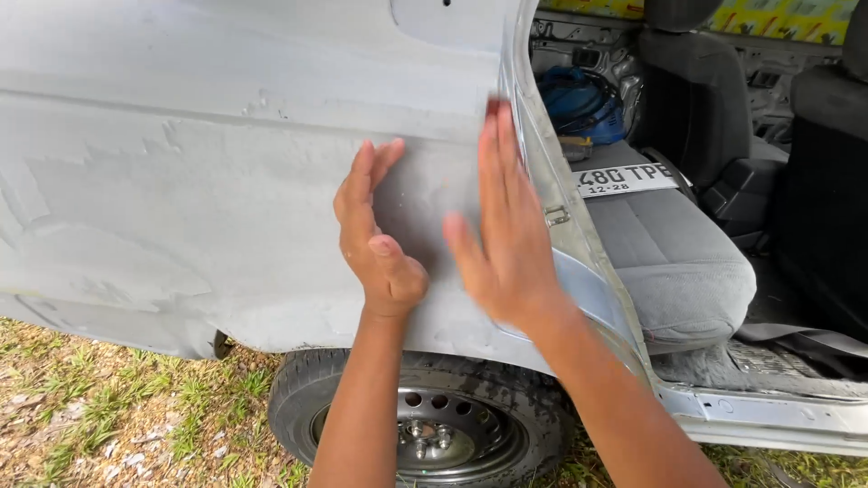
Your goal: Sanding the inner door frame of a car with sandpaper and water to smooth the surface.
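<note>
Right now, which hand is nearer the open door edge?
Right. The right hand lies flat beside the door edge; the left hand presses the grey body panel farther away.

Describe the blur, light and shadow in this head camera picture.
Head view: the right hand is smeared by motion blur at its fingertips, while the left hand is sharp; soft daylight lies evenly on the grey car panel; the wheel sits in shadow, and the cabin seat is dimmer.

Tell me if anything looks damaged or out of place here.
The grey body panel under both hands is patchy and uneven, unpainted. A loose number plate lies on the rear seat instead of being mounted.
</note>
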